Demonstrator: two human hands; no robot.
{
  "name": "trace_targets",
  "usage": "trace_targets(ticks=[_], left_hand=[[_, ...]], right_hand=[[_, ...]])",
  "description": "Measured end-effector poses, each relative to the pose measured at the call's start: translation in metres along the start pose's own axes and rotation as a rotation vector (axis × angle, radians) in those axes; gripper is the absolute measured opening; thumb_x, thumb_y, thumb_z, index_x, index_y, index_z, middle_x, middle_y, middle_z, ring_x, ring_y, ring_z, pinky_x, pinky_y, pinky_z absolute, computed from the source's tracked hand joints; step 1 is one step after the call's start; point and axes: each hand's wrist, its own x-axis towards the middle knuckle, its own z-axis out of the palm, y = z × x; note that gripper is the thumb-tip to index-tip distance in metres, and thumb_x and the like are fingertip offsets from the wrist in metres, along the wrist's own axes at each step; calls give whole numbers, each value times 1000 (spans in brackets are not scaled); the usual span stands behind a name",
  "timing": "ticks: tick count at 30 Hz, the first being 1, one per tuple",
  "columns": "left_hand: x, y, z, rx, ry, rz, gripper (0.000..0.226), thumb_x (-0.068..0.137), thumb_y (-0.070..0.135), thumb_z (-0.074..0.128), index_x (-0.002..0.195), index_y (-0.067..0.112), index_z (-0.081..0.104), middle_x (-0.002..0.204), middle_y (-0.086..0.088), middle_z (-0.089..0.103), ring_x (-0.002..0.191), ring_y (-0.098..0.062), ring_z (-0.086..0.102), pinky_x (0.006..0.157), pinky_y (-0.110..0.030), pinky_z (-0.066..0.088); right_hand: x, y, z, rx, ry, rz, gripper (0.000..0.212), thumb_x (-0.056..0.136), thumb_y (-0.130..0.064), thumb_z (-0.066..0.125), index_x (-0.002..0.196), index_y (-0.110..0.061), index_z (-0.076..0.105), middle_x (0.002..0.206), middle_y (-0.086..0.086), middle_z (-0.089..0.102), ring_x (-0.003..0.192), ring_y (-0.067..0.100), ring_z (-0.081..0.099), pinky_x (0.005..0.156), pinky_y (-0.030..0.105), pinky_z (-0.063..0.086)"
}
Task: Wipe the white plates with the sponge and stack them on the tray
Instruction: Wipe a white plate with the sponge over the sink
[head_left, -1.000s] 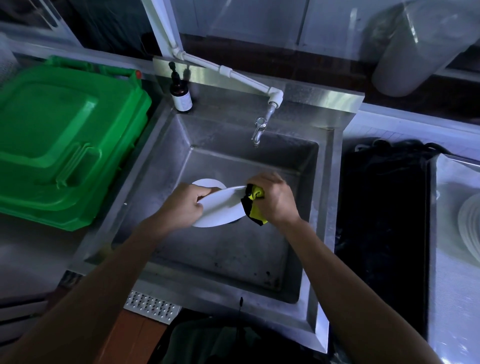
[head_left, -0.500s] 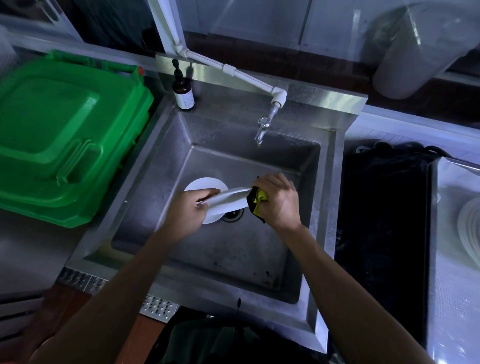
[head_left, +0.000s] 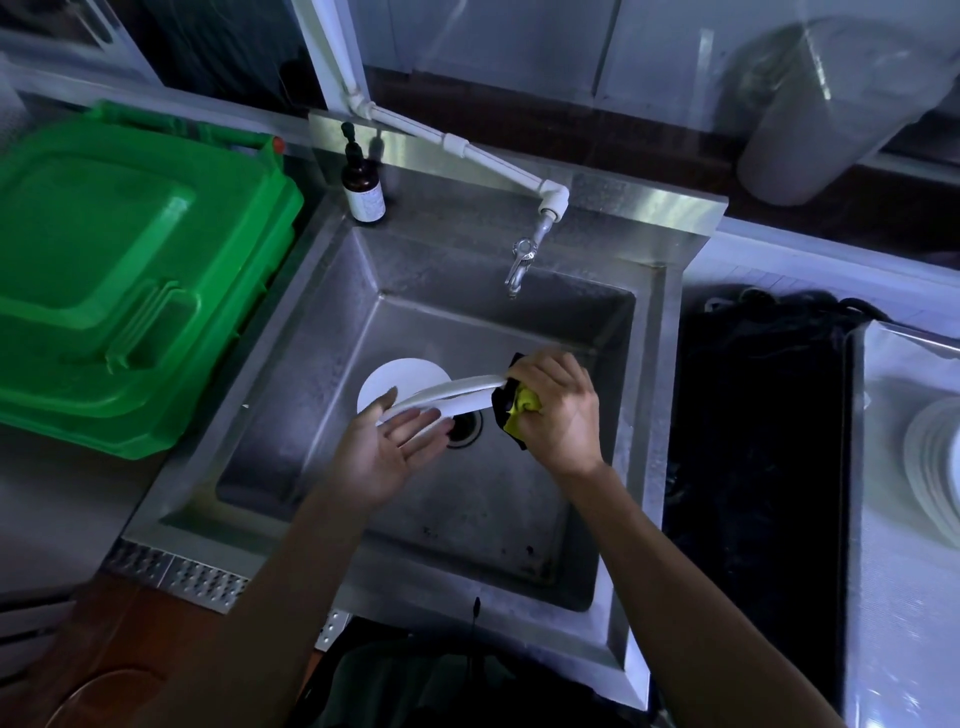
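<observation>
Sink (head_left: 311, 332) walls are boxing in both hands, with open basin floor toward the near wall. White plate (head_left: 457, 391), tilted edge-on, is hanging over the drain (head_left: 464, 426). Left hand (head_left: 387, 452) is supporting its left end, fingers now spread flat rather than curled as 0.5 s ago. Right hand (head_left: 558, 410) is pinching the sponge (head_left: 522, 408) against its right rim. A 2nd plate (head_left: 402, 376) is lying flat behind.
</observation>
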Motion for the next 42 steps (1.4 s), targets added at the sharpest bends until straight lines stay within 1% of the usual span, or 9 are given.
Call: trace_targets(ticks=[5, 7, 12, 17, 22, 27, 31, 36, 42], left_hand=[[-1, 4, 16, -123, 21, 98, 28, 100, 2, 49, 125, -11, 51, 106, -29, 72, 92, -39, 75, 64, -44, 64], [-1, 4, 20, -83, 66, 143, 29, 99, -2, 50, 127, -8, 54, 98, -22, 74, 86, -30, 75, 62, -39, 64], [1, 5, 17, 5, 132, 165, 31, 98, -4, 52, 128, 0, 55, 109, -16, 70, 94, -28, 70, 52, -39, 60], [6, 1, 12, 121, 204, 295, 16, 97, -5, 55, 106, 2, 65, 99, -13, 69, 88, -27, 67, 46, -37, 58], [8, -3, -2, 326, 205, 362, 34, 94, -3, 60, 127, 3, 61, 120, -21, 67, 107, -37, 65, 75, -49, 60], [5, -16, -8, 416, 129, 318, 38, 92, 3, 64, 129, 9, 64, 126, -23, 67, 115, -44, 65, 94, -67, 51], [-3, -19, -4, 420, 62, 309, 48, 79, 10, 70, 127, 7, 66, 121, -24, 70, 112, -45, 67, 90, -63, 55], [-7, -18, -3, 362, 54, 305, 37, 95, 1, 58, 132, 3, 61, 126, -26, 67, 116, -45, 64, 89, -57, 56], [-12, -19, 9, 292, 94, 304, 34, 97, 2, 58, 131, 2, 61, 123, -24, 69, 115, -43, 66, 82, -50, 62]], right_hand=[[-11, 9, 5, 10, -80, 23, 43, 61, -4, 58, 99, -12, 76, 104, -1, 71, 95, 29, 62, 72, 46, 51], [-14, 12, 4, 13, -128, 41, 46, 57, 3, 66, 100, -10, 76, 107, 1, 71, 96, 31, 62, 73, 48, 51], [-21, 16, -2, -15, -307, 34, 54, 55, 3, 56, 104, -9, 75, 112, 7, 70, 100, 38, 61, 77, 52, 51], [-28, 14, -2, 41, -371, 57, 59, 50, 10, 58, 104, -9, 75, 110, 7, 70, 104, 36, 60, 84, 49, 51], [-20, -8, 5, 173, -334, 71, 60, 50, 9, 59, 105, -9, 75, 110, 6, 69, 104, 33, 60, 85, 46, 51], [-11, -38, 17, 326, -300, 134, 56, 57, 10, 60, 107, -10, 75, 113, 8, 69, 107, 32, 60, 93, 37, 51], [-8, -43, 28, 375, -376, 240, 46, 71, -2, 73, 116, -11, 72, 120, 7, 67, 116, 28, 59, 101, 36, 46], [-13, -35, 37, 388, -407, 410, 44, 79, -36, 80, 115, -20, 60, 113, -7, 61, 107, 16, 55, 92, 27, 43], [-30, -46, 41, 139, -257, 414, 48, 87, -51, 66, 124, -23, 53, 137, -1, 42, 117, 24, 40, 99, 42, 39]])
